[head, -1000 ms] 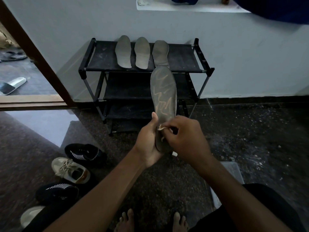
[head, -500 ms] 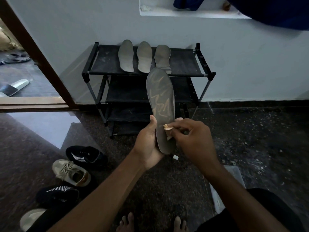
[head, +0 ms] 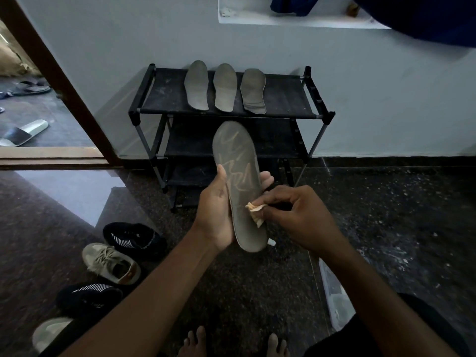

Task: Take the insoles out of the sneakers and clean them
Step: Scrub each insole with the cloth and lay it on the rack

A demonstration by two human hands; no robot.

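Observation:
My left hand [head: 217, 210] grips a grey insole [head: 238, 171] by its lower half, holding it upright with pale zigzag marks on its face. My right hand [head: 298, 217] pinches a small crumpled tan cloth [head: 255, 211] and presses it against the insole's heel half. Three more insoles [head: 225, 87] lie side by side on the top shelf of a black shoe rack [head: 283, 104]. On the floor at the lower left stand two black sneakers [head: 134, 239] and a beige sneaker [head: 110, 262]; another beige one [head: 50, 331] shows at the bottom edge.
The rack stands against a white wall. A doorway with a brown frame [head: 59, 81] opens at the left, slippers [head: 23, 132] lying beyond it. A clear plastic container [head: 334, 300] sits on the dark floor by my right leg. My bare toes [head: 195, 341] show at the bottom.
The insole has come down and tilted slightly left in my left hand. My right hand with the cloth has slid from the insole's left edge toward its right side, lower on the heel.

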